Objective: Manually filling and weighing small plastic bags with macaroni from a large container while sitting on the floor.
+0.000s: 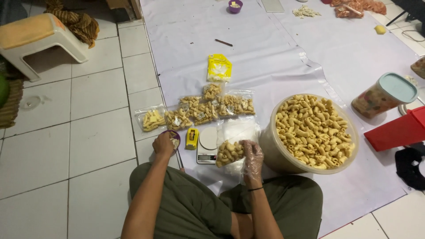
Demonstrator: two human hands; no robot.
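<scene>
From the left, my left hand (163,144) has its grip curled over a small purple bowl (173,136) on the floor, and my gloved right hand (252,158) is clamped on a clear bag of macaroni snacks (229,152), just right of the scale (206,145). I judge the bag could tip and spill, since its mouth looks unsealed and it hangs left of the grip.

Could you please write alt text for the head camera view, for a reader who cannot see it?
A seated person's gloved right hand holds a clear bag of macaroni snacks beside a small scale, while the bare left hand rests on a purple cup. A large tub of the snacks and filled bags lie on white sheeting.
</scene>
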